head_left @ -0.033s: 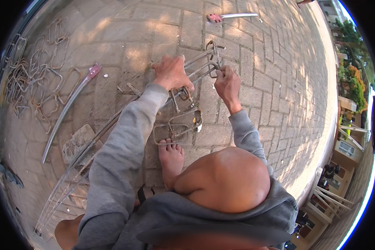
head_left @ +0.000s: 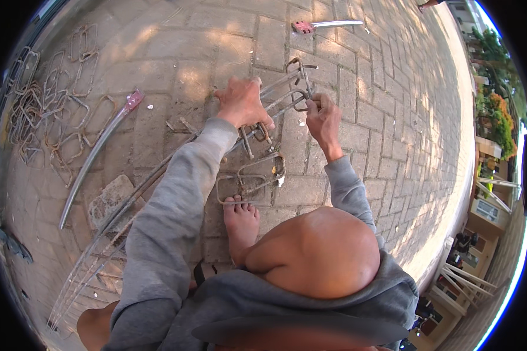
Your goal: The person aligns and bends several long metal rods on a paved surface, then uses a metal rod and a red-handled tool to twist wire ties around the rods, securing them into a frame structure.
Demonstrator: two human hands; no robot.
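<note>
person squatting on grey brick paving [head_left: 386,146], grey long sleeves, both bare hands at work upper centre. long thin grey steel rods [head_left: 148,180] run diagonally from lower left of frame up past centre, passing under the left forearm.

right hand [head_left: 324,119], right of centre: grip pinched together on a rusty rectangular bent-steel loop [head_left: 305,81], which sits at the rods' upper end. left hand [head_left: 239,100], left of that: grip laid over the rods, fingers bent, thumb pointing down toward the right; can't tell from here if it's clamped. short rusty bent bars [head_left: 246,142] stick out just below it.

more brown rectangular wire loops [head_left: 260,174] lie on the paving mid-frame, right at the toes of a bare foot [head_left: 240,225]; touching or not, unclear. big tangled heap of rusty wire loops [head_left: 32,105], upper left. curved silvery metal bar with a pinkish-red end [head_left: 99,149] beside the heap; second silvery bar, red-ended [head_left: 336,23], top centre. rough grey stone slab [head_left: 106,199] left of the rods. green and orange plants [head_left: 500,117], far right edge.
</note>
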